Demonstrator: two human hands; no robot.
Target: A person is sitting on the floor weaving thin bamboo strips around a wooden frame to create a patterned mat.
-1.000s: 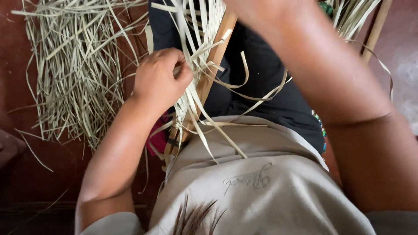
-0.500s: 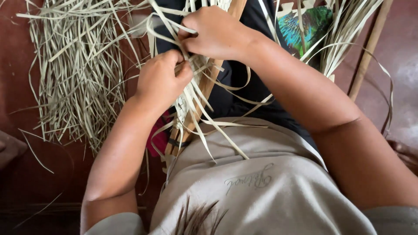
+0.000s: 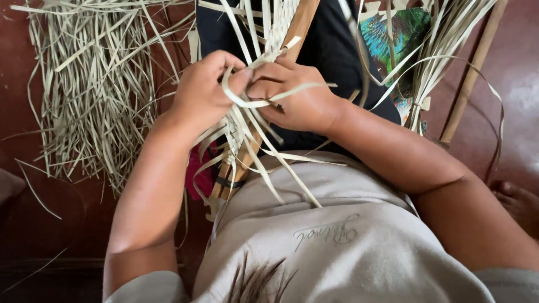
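Pale straw-coloured strips (image 3: 247, 129), brown wooden slat (image 3: 300, 22), beige shirt (image 3: 337, 224), dark red floor (image 3: 33, 224).

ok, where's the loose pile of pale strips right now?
In the head view the loose pile of pale strips lies on the reddish floor at upper left, beyond the left hand, apart from the woven strip on the wooden slat.

Bare forearms entering from the lower left and lower right of the frame, no watch, ring or band on the left hand (image 3: 202, 92) or the right hand (image 3: 300, 101). Short pale grey sleeves just showing at the bottom corners. Light beige-grey shirt (image 3: 337, 235) across the lower centre, dark cursive script on its chest. Dark garment (image 3: 331, 50) over the lap at upper centre. Bare foot (image 3: 519, 202) at the right edge
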